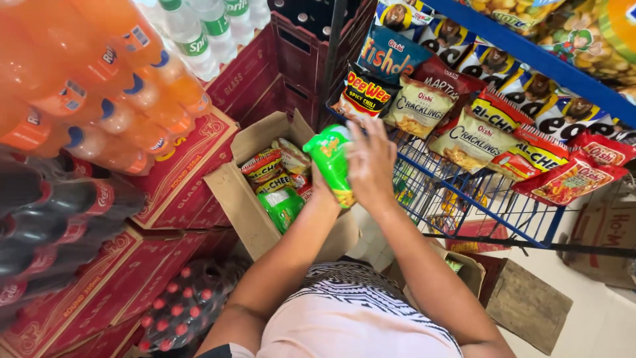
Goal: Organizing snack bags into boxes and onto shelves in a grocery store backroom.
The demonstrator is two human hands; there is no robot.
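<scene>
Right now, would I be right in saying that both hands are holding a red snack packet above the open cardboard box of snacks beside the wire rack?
Not quite: the snack packet is green, not red, as the head view shows. The rest stands: the left hand and right hand hold it above the open cardboard box of snacks, beside the wire rack.

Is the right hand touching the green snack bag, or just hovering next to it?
Touching. The head view shows the right hand pressed flat against the side of the green snack bag, no gap between them.
</scene>
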